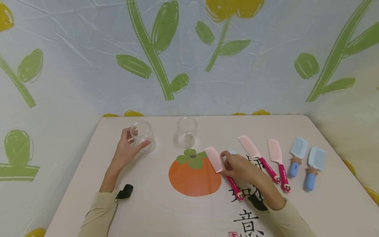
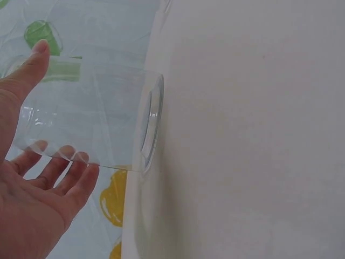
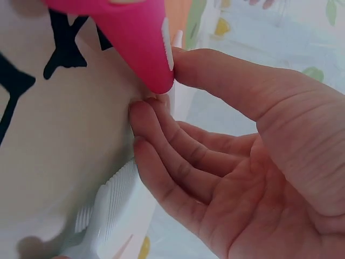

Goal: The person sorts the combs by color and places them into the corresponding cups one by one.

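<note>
My left hand curves round a clear glass cup, thumb on one side and fingers on the other; the left wrist view shows its thick base close to the tabletop. My right hand pinches a comb with a pale pink blade and a bright pink handle at its neck. The thumb presses the handle's narrow end, with the fingertips on the far side. Below those fingers shows a pale blue comb, mostly hidden by the hand in the head view.
A second clear cup stands at the back middle. Two pink combs lie right of my right hand. Beyond them lie two light blue combs. The tabletop carries a printed persimmon and black characters.
</note>
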A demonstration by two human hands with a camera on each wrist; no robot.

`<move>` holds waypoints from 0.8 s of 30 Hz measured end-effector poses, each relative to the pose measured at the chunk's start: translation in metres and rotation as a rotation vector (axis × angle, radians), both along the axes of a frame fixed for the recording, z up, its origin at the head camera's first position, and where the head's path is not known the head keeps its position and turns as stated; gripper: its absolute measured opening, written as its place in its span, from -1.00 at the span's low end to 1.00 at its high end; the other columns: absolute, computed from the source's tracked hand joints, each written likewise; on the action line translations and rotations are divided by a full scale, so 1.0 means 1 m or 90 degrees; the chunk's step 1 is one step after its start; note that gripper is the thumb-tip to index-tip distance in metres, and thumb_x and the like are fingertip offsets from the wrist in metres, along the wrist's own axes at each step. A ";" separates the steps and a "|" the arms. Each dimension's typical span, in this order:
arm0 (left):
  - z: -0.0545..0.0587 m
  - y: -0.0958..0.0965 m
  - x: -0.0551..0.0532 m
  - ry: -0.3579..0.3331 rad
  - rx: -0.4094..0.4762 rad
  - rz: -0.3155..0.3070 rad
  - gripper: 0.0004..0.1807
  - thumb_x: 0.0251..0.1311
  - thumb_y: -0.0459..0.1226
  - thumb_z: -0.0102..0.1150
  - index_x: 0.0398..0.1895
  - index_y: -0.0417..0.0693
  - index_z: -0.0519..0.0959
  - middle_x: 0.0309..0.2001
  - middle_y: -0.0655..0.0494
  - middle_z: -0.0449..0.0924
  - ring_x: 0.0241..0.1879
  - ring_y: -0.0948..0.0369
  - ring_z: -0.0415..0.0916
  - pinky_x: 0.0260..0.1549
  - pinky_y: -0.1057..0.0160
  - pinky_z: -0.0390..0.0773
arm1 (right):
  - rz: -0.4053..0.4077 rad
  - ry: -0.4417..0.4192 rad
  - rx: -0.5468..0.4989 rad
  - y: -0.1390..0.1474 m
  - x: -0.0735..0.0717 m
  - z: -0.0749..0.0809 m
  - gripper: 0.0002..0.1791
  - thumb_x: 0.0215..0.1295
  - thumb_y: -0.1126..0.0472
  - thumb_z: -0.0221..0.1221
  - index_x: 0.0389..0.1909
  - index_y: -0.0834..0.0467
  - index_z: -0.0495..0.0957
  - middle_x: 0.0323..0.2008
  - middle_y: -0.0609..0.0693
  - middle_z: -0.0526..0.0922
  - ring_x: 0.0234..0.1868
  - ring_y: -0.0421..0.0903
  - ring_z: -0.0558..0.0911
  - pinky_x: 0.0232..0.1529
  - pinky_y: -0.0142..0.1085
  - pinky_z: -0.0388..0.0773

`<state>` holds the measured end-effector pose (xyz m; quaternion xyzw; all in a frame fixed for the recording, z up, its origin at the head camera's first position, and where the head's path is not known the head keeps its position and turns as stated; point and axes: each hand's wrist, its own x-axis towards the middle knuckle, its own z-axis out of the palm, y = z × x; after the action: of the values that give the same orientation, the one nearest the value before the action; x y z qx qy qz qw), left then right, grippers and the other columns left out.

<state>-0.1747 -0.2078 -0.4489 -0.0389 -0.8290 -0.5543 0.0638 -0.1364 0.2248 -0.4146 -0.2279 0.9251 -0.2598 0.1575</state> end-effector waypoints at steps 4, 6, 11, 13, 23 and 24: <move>0.001 0.000 0.000 0.001 -0.003 0.001 -0.14 0.16 -0.11 0.53 0.34 -0.21 0.18 0.26 -0.29 0.32 0.38 -0.05 0.24 0.43 -0.16 0.23 | -0.011 -0.002 0.005 0.000 -0.001 -0.001 -0.41 0.24 0.22 0.45 0.16 0.32 0.39 -0.35 -0.04 0.65 -0.39 -0.19 0.59 -0.30 -0.33 0.71; 0.000 0.000 0.000 -0.001 -0.006 0.002 -0.14 0.16 -0.11 0.53 0.34 -0.21 0.18 0.27 -0.29 0.32 0.38 -0.06 0.24 0.43 -0.16 0.22 | -0.013 0.000 0.007 0.001 -0.001 -0.001 -0.43 0.23 0.21 0.45 0.15 0.31 0.41 -0.35 -0.05 0.65 -0.40 -0.20 0.58 -0.30 -0.35 0.70; 0.001 0.001 0.000 -0.006 -0.005 0.002 -0.14 0.16 -0.11 0.53 0.33 -0.22 0.17 0.28 -0.28 0.31 0.38 -0.05 0.24 0.44 -0.16 0.22 | 0.003 0.016 -0.019 0.002 -0.002 -0.002 -0.59 0.21 0.25 0.45 0.01 0.29 0.55 -0.35 -0.05 0.65 -0.39 -0.20 0.57 -0.34 -0.41 0.65; 0.001 0.002 0.001 -0.008 -0.002 0.000 -0.13 0.17 -0.12 0.53 0.34 -0.22 0.16 0.29 -0.26 0.30 0.39 -0.05 0.23 0.43 -0.17 0.22 | 0.013 0.025 -0.033 0.002 -0.002 0.000 -0.65 0.22 0.26 0.44 -0.05 0.26 0.58 -0.33 -0.05 0.66 -0.38 -0.20 0.57 -0.35 -0.42 0.64; 0.002 0.002 0.002 -0.010 0.002 0.001 -0.14 0.17 -0.14 0.53 0.34 -0.23 0.16 0.26 -0.26 0.29 0.38 -0.05 0.23 0.43 -0.16 0.22 | -0.040 0.023 -0.058 0.003 -0.001 0.007 -0.65 0.28 0.21 0.42 0.00 0.17 0.55 -0.22 0.00 0.71 -0.34 -0.15 0.64 -0.33 -0.40 0.68; 0.001 0.002 0.002 -0.011 0.000 0.002 -0.14 0.17 -0.13 0.52 0.33 -0.23 0.16 0.26 -0.27 0.29 0.38 -0.05 0.23 0.43 -0.16 0.22 | -0.053 0.025 -0.060 0.003 -0.001 0.008 -0.64 0.27 0.20 0.43 0.01 0.16 0.54 -0.21 0.01 0.71 -0.32 -0.14 0.65 -0.32 -0.38 0.70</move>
<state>-0.1727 -0.2055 -0.4477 -0.0332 -0.8294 -0.5547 0.0576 -0.1376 0.2275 -0.4070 -0.2011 0.9235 -0.3048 0.1175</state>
